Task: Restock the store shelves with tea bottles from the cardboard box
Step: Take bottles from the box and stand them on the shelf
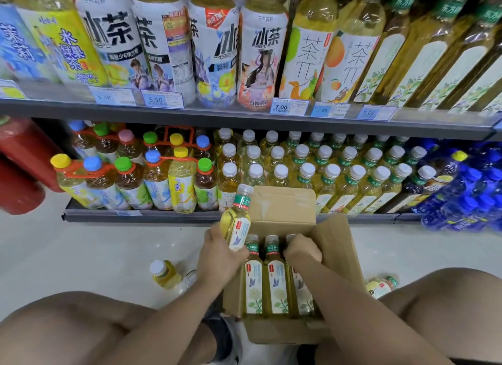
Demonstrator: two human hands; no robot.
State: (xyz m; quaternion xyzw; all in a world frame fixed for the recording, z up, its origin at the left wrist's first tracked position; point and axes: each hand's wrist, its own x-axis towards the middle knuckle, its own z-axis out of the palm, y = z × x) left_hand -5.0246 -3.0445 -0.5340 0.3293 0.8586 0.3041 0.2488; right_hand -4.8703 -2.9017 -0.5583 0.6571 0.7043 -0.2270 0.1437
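Two bare hands work at an open brown cardboard box (334, 245) that sits on the pale floor between the person's bare knees, just in front of the lowest dark shelf (141, 216). The left hand (221, 252) is wrapped around the lower body of a clear plastic tea bottle with pale yellow liquid, a white cap and a green neck band (239, 218), holding it lifted at the box's left edge, tilted slightly with its cap toward the shelf. The right hand (303, 249) is curled closed over the top of a bottle at the right side of the box, hiding its cap. Beside it, two matching white-labelled bottles (264, 277) lie in the box, caps toward the shelf. On the lowest shelf, rows of white-capped yellow tea bottles (326, 171) fill the middle, with colour-capped bottles (130, 171) toward its left end and blue bottles (472, 190) at its right end. One small yellow bottle (164, 273) lies on the floor left of the box, another (380, 284) right of it.
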